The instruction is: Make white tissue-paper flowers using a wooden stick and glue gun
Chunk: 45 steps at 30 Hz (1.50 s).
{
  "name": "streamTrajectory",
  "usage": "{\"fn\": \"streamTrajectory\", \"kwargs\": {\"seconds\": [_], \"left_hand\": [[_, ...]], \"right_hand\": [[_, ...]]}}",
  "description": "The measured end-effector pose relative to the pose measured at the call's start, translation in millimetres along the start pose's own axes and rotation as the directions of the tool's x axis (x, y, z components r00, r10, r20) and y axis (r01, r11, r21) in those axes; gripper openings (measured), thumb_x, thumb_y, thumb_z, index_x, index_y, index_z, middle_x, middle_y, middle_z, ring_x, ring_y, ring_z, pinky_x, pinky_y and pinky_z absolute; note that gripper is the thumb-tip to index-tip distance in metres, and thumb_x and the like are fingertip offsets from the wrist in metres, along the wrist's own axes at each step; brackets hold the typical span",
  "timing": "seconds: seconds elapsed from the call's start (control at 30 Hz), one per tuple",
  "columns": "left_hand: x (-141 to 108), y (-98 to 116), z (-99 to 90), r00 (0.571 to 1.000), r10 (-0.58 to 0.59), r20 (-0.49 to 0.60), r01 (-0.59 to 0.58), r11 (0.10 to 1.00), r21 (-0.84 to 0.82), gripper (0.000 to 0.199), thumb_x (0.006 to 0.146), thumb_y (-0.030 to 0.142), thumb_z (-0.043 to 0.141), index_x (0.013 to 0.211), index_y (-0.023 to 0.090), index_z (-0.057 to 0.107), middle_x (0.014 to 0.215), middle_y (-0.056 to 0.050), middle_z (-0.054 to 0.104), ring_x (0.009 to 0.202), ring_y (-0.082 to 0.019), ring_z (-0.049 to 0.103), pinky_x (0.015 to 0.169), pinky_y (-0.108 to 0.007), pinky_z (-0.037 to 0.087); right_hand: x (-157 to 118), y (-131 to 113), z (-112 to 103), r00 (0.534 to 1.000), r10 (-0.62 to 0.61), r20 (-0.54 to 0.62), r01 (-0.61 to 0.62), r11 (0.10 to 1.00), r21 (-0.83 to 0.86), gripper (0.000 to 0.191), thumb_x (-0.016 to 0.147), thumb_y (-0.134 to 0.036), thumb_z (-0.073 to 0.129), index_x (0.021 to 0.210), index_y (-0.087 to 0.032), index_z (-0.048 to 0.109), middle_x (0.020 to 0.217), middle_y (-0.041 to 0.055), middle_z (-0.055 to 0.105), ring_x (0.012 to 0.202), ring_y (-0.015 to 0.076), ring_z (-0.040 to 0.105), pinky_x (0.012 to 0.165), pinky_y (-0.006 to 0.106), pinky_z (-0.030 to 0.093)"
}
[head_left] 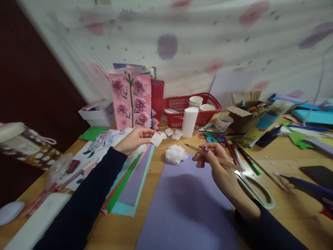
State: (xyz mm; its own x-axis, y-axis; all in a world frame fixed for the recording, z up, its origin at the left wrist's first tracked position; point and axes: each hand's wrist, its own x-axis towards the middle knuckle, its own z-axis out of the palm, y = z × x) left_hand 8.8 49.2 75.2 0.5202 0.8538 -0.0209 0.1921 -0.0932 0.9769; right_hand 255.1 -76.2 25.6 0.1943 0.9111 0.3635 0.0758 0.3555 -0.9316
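Between the thumb and fingers of my left hand point(136, 140) is a small white paper square point(156, 139). My right hand point(218, 163) pinches a slim pointed stick point(221, 160), its dark tip aimed left above the table. Between the two hands, a ruffled white paper flower point(176, 154) rests at the top edge of a purple sheet point(187, 208). More white squares point(177, 134) lie just behind it, near an upright white paper roll point(189, 122). Scissors with pale handles point(256, 189) lie beneath and beside my right wrist.
A red basket point(174, 119) with paper cups stands behind. At left are fanned coloured sheets point(127, 184) and a pink flower picture point(130, 100). On the right are a paper cup point(223, 123), markers point(248, 159), a glue gun point(309, 189) and a dark phone point(317, 176).
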Motion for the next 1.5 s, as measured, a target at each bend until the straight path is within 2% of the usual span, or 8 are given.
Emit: {"fn": "streamTrajectory", "kwargs": {"seconds": [0.17,0.3,0.4,0.53,0.67,0.77,1.23,1.5], "left_hand": [[-19,24,38.2,0.994,0.047,0.103,-0.044,0.998,-0.040,0.031,0.067,0.028,0.074,0.094,0.013,0.069,0.099,-0.009,0.073,0.097,-0.021,0.067,0.094,-0.035,0.048],[-26,27,40.5,0.997,0.046,0.055,-0.048,0.998,0.039,0.028,0.067,0.027,0.074,0.091,0.014,0.070,0.096,-0.006,0.074,0.093,-0.019,0.066,0.091,-0.033,0.048],[-36,21,32.1,0.999,-0.007,-0.043,0.014,0.986,0.163,0.020,0.068,0.028,0.071,0.083,0.013,0.071,0.086,-0.004,0.073,0.082,-0.016,0.065,0.082,-0.029,0.049],[-58,7,35.4,0.979,0.013,-0.203,0.064,0.927,0.369,0.015,0.069,0.027,0.067,0.074,0.013,0.068,0.069,0.000,0.065,0.062,-0.012,0.056,0.061,-0.024,0.044],[-76,2,54.5,0.970,0.107,-0.218,0.024,0.851,0.525,0.008,0.068,0.020,0.064,0.063,0.015,0.060,0.061,0.002,0.058,0.058,-0.011,0.051,0.057,-0.022,0.040],[-84,2,62.3,0.963,0.166,-0.212,-0.004,0.795,0.607,0.009,0.070,0.016,0.059,0.061,0.016,0.058,0.064,0.001,0.059,0.061,-0.011,0.053,0.061,-0.023,0.040],[-122,6,46.7,0.962,0.102,-0.253,0.093,0.750,0.655,0.009,0.073,0.019,0.059,0.064,0.018,0.056,0.066,0.001,0.065,0.064,-0.014,0.059,0.063,-0.025,0.040],[-129,3,26.2,0.958,0.042,-0.283,0.125,0.828,0.546,0.005,0.071,0.018,0.059,0.074,0.017,0.063,0.070,0.000,0.067,0.065,-0.013,0.060,0.063,-0.023,0.043]], "right_hand": [[2,-2,5,0.986,0.149,0.070,-0.161,0.958,0.238,0.028,0.090,-0.046,0.052,0.086,-0.019,0.057,0.062,-0.0002,0.062,0.058,0.0136,0.058,0.056,0.027,0.046],[-1,2,5,0.982,0.181,0.045,-0.187,0.938,0.294,0.027,0.089,-0.046,0.054,0.086,-0.020,0.059,0.060,-0.0005,0.062,0.055,0.0133,0.057,0.054,0.027,0.044],[-5,-1,8,0.980,0.177,0.085,-0.192,0.960,0.206,0.034,0.092,-0.052,0.045,0.093,-0.021,0.058,0.068,0.0022,0.067,0.058,0.0144,0.059,0.057,0.028,0.046],[-17,-14,23,0.979,0.090,0.185,-0.070,0.991,-0.114,0.036,0.094,-0.049,0.041,0.086,-0.020,0.060,0.077,0.0057,0.067,0.067,0.0156,0.061,0.065,0.031,0.049],[-26,-25,47,0.959,0.019,0.283,0.071,0.949,-0.306,0.022,0.080,-0.036,0.067,0.088,-0.020,0.054,0.081,0.0033,0.064,0.070,0.0154,0.059,0.065,0.029,0.048],[-29,-26,62,0.952,0.010,0.305,0.088,0.948,-0.307,0.022,0.079,-0.029,0.065,0.082,-0.022,0.045,0.081,0.0034,0.064,0.070,0.0154,0.061,0.064,0.028,0.048],[-52,-35,98,0.926,0.073,0.371,0.054,0.946,-0.320,0.018,0.084,-0.026,0.054,0.076,-0.023,0.038,0.067,-0.0017,0.055,0.058,0.0126,0.054,0.056,0.025,0.042],[-53,-28,94,0.914,0.084,0.396,0.082,0.920,-0.384,0.017,0.086,-0.026,0.051,0.075,-0.022,0.038,0.067,-0.0008,0.055,0.059,0.0127,0.054,0.057,0.025,0.040]]}}
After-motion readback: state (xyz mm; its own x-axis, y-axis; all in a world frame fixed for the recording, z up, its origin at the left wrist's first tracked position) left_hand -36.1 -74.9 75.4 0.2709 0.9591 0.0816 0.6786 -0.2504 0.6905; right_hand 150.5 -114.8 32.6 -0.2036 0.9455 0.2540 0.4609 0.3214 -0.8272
